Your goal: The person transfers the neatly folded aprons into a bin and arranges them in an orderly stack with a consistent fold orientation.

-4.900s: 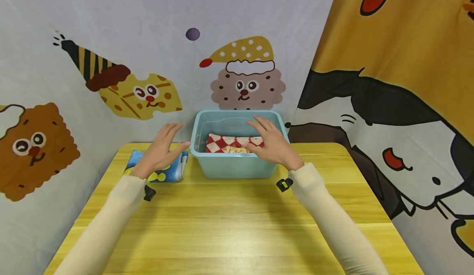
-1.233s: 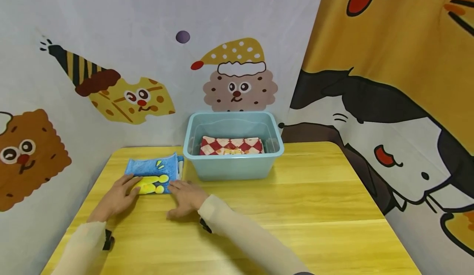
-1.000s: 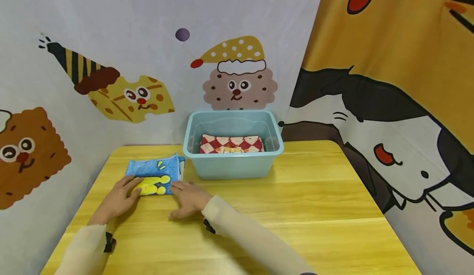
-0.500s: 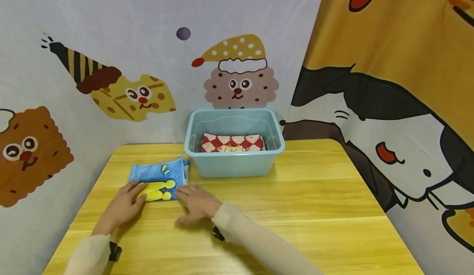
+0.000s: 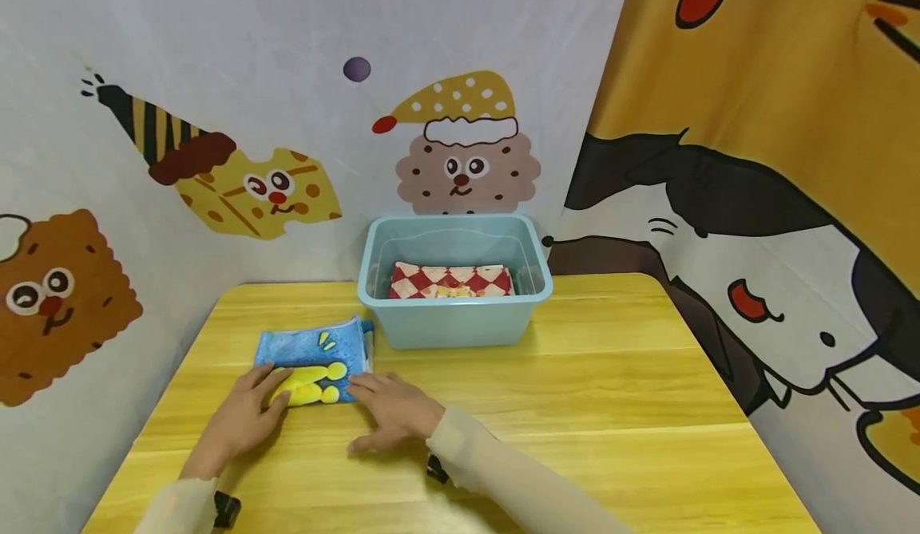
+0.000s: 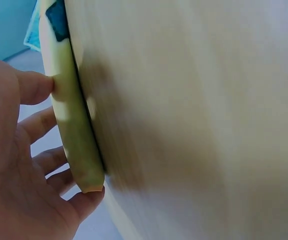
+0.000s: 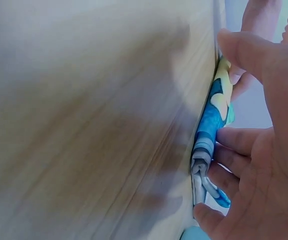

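A folded blue towel with a yellow pattern (image 5: 309, 346) lies flat on the table, left of the light blue bin (image 5: 456, 302). My left hand (image 5: 240, 418) rests its fingers on the towel's front left corner; in the left wrist view its thumb touches the yellow front fold (image 6: 74, 125). On the front right corner rest the fingertips of my right hand (image 5: 398, 410), its thumb held apart over the wood. The right wrist view shows the towel's stacked layers (image 7: 200, 165) end-on beside the right fingers. Some of both hands' fingertips are hidden.
Inside the bin lies a folded red and white checked cloth (image 5: 413, 281). The bin stands at the back of the wooden table (image 5: 575, 382), close to a printed fabric backdrop (image 5: 287, 55). A second printed curtain (image 5: 776, 223) hangs along the right side.
Earlier both hands were raised around the bin. They then came down on the towel, and over the last second the towel has slid with them toward me and slightly right.
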The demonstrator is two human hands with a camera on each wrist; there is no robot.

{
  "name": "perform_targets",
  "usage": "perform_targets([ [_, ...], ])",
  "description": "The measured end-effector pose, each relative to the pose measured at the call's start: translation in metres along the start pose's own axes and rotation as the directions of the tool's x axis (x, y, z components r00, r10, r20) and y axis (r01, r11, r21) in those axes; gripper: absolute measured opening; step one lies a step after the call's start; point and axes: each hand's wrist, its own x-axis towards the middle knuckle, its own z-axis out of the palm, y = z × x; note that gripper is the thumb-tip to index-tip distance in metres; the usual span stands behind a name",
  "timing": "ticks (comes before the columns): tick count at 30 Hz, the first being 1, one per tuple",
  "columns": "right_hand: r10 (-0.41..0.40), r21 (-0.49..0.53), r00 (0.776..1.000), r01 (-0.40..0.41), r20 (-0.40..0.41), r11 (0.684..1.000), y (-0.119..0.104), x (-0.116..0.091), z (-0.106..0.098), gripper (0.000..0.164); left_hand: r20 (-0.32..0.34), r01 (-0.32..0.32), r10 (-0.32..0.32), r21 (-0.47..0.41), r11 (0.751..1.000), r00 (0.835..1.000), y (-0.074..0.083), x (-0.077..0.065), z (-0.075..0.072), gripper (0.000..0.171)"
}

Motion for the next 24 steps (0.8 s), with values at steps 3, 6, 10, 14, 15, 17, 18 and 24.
perform_targets([
  [3, -0.003, 0.012, 1.000, 0.003, 0.004, 1.000, 0.000, -0.006, 0.000, 0.093, 0.013, 0.008, -0.008, -0.006, 1.000, 1.000, 0.006, -0.003, 0.001, 0.052],
  [6, -0.009, 0.030, 1.000, 0.009, 0.002, 1.000, 0.001, -0.013, 0.001, 0.091, 0.020, 0.015, -0.015, -0.004, 1.000, 1.000, 0.011, -0.006, 0.003, 0.051],
  [10, -0.019, 0.052, 1.000, 0.019, -0.002, 0.998, 0.002, -0.021, 0.003, 0.089, 0.013, 0.015, -0.015, 0.002, 1.000, 1.000, 0.017, -0.010, 0.005, 0.050],
  [14, -0.027, 0.060, 1.000, 0.027, 0.002, 0.998, 0.003, -0.029, 0.004, 0.089, 0.001, 0.011, -0.011, 0.001, 1.000, 1.000, 0.024, -0.014, 0.006, 0.048],
  [15, -0.029, 0.063, 1.000, 0.028, 0.005, 0.998, 0.003, -0.030, 0.003, 0.089, -0.001, 0.011, -0.011, 0.001, 1.000, 1.000, 0.026, -0.015, 0.006, 0.048],
  [17, -0.032, 0.073, 0.999, 0.031, 0.008, 0.997, 0.004, -0.034, 0.004, 0.088, -0.003, 0.013, -0.013, 0.003, 1.000, 1.000, 0.030, -0.017, 0.006, 0.048],
  [18, -0.034, 0.078, 0.999, 0.033, 0.007, 0.996, 0.004, -0.036, 0.004, 0.088, -0.004, 0.016, -0.015, 0.005, 1.000, 1.000, 0.031, -0.018, 0.006, 0.047],
  [24, -0.061, 0.083, 0.998, 0.062, -0.009, 0.995, 0.007, -0.046, 0.005, 0.087, -0.014, 0.017, -0.017, 0.022, 1.000, 1.000, 0.039, -0.024, 0.009, 0.047],
])
